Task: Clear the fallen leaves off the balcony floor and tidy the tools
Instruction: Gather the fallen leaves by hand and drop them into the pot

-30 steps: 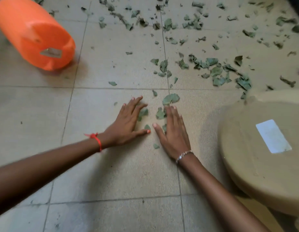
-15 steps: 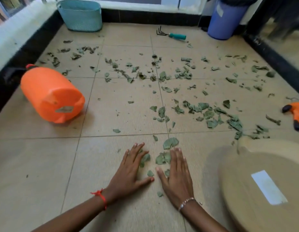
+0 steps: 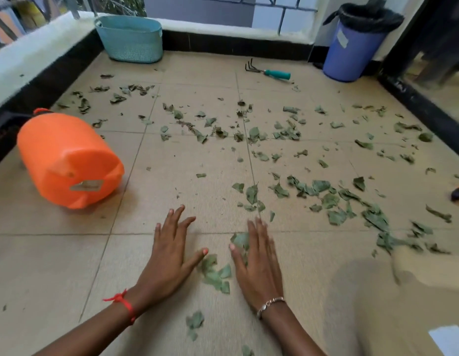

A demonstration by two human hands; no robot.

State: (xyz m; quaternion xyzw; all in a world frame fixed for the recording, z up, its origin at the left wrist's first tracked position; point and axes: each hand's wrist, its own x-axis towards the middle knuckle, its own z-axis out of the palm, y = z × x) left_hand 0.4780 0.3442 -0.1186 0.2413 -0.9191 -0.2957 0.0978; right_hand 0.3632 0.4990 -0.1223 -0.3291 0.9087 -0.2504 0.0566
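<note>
Flat on the floor [image 3: 56, 265]: left hand [image 3: 169, 255], fingers [image 3: 175, 217] straight and spread apart, gripping nothing. Just beside it, right hand [image 3: 256, 263], also flat, fingers [image 3: 259, 229] straight and close together, pressing on a leaf [image 3: 240, 240]. Between the two thumbs, a small heap of leaves [image 3: 215, 274]. Loose leaves [image 3: 326, 199] scattered ahead and to the right, beyond the fingertips. Orange jug [image 3: 66, 160] on its side at left. Far ahead, hand rake [image 3: 269, 71] near a blue bin [image 3: 351, 50]; teal basket [image 3: 132, 39] by the wall.
</note>
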